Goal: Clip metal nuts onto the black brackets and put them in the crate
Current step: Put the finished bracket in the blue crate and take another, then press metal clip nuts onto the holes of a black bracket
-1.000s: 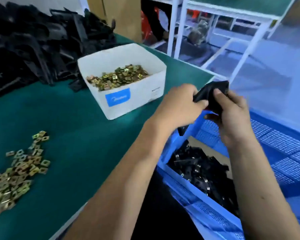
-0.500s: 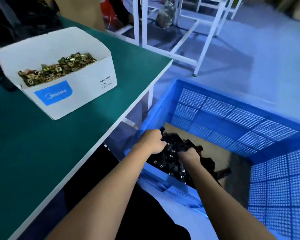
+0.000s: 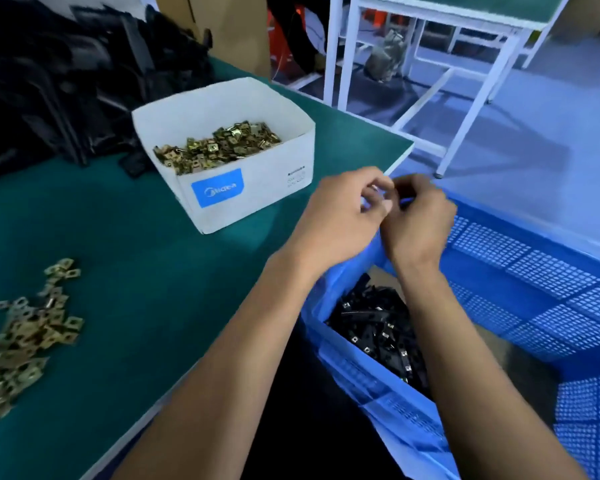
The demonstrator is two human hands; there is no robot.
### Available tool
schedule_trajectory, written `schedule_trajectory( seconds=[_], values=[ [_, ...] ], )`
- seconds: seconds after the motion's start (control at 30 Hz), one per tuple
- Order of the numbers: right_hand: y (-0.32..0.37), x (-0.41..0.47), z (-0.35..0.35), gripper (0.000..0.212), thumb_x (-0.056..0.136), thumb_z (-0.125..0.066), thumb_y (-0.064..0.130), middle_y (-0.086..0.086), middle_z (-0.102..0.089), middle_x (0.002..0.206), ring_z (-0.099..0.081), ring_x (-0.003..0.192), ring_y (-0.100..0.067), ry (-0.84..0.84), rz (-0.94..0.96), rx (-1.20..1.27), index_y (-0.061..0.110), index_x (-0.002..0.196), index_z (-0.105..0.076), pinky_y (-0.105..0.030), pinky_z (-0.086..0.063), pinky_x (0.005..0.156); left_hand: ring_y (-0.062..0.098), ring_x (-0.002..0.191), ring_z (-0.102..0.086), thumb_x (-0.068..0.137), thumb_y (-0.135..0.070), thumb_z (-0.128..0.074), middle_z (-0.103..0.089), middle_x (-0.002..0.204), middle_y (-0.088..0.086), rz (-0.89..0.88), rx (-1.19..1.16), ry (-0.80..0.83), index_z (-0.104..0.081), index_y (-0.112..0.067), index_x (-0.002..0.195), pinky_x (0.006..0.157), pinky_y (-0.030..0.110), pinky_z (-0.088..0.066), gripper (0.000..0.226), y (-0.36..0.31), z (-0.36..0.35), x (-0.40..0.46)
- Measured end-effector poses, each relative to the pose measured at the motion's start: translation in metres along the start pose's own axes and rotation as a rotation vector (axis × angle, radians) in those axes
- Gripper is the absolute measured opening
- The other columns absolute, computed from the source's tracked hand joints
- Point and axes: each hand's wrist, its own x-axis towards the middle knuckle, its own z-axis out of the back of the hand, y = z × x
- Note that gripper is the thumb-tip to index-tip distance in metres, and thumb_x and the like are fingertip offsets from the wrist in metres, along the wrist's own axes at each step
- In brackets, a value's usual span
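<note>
Two hands, the left hand [image 3: 340,216] and right hand [image 3: 420,220], are meeting fingertip to fingertip above the blue crate's [image 3: 534,271] near-left corner, pinching something too blurred to identify, so reaching left for another bracket from the far black pile [image 3: 66,74] looks sensible, finished brackets [image 3: 378,327] lying below.

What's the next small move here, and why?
Probably reach the left hand to the pile of black brackets at the back of the table for a fresh one. Both hands, the right hand included, sit together above the blue crate's edge with no bracket visible in them, and clipped brackets already lie in the crate. Loose nuts wait nearby.
</note>
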Motion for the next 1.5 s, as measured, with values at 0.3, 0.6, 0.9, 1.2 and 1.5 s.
schedule_trajectory(
  seconds=[0.3,0.6,0.9,1.2,1.5],
  values=[
    [0.206,-0.103,-0.067,0.014,0.089,-0.057,0.009,0.001,-0.073,0.084,-0.068,0.079,-0.02,0.259,0.584,0.466,0.012,0.093,-0.071,-0.038,-0.053,0.078,0.007,0.064,-0.059,0.091,0.0,-0.067,-0.065,0.072,-0.006,0.047,-0.037,-0.764,-0.069,-0.004,0.098,0.064,0.026,-0.047,0.008,0.032,0.184,-0.088],
    [0.314,-0.235,-0.188,0.049,0.095,-0.067,0.022,-0.01,-0.055,0.134,-0.047,0.128,-0.034,0.97,0.976,0.029,0.023,0.142,-0.052,-0.046,-0.048,0.101,0.009,0.08,-0.062,0.088,-0.01,-0.062,-0.062,0.078,-0.015,0.487,0.445,-1.254,-0.069,-0.016,0.091,0.084,0.028,-0.05,0.01,0.114,0.317,-0.234],
    [0.373,-0.262,-0.261,0.092,0.093,-0.066,0.057,-0.01,-0.044,0.156,-0.015,0.154,-0.035,1.075,1.098,-0.198,0.026,0.163,-0.013,-0.061,-0.023,0.116,0.015,0.075,-0.066,0.089,-0.009,-0.06,-0.067,0.082,-0.002,0.507,0.222,-1.574,-0.066,-0.012,0.089,0.081,0.034,-0.056,0.007,0.136,0.347,-0.255],
    [0.357,-0.22,-0.225,0.082,0.072,-0.091,0.038,0.012,-0.066,0.125,-0.045,0.128,-0.006,1.176,1.177,0.323,0.025,0.142,-0.053,-0.026,-0.035,0.112,0.02,0.054,-0.065,0.09,-0.059,-0.068,-0.064,0.078,0.003,0.526,-0.482,-1.257,-0.065,-0.017,0.102,0.047,0.026,-0.049,0.044,0.137,0.365,-0.257],
    [0.331,-0.219,-0.152,0.045,0.072,-0.091,0.043,0.008,-0.063,0.107,-0.058,0.102,-0.008,1.316,1.321,0.415,0.023,0.106,-0.071,-0.024,-0.047,0.084,0.019,0.058,-0.063,0.101,-0.026,-0.067,-0.069,0.07,0.0,0.399,-0.406,-1.369,-0.063,-0.017,0.092,0.05,0.03,-0.047,0.013,0.134,0.36,-0.256]
  ],
)
